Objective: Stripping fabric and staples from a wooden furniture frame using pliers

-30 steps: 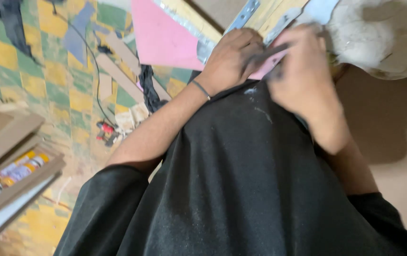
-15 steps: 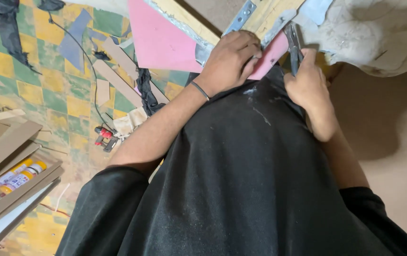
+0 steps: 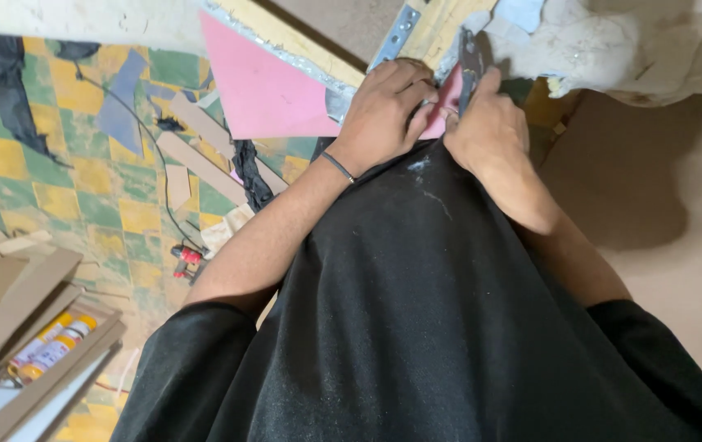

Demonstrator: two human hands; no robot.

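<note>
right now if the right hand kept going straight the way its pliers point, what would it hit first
The right hand holds dark pliers pointing up the picture. Their tip already looks to be at the edge of the pale wooden frame beside the pink sheet, so that frame comes first, though depth is hard to judge.

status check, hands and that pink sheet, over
Left hand pressing pink sheet. Right hand gripping dark pliers at its edge. Nothing in between.

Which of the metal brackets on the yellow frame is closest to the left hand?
The perforated metal bracket just above the left hand, running diagonally toward the knuckles. The other metal piece lies by the right hand and its pliers.
</note>
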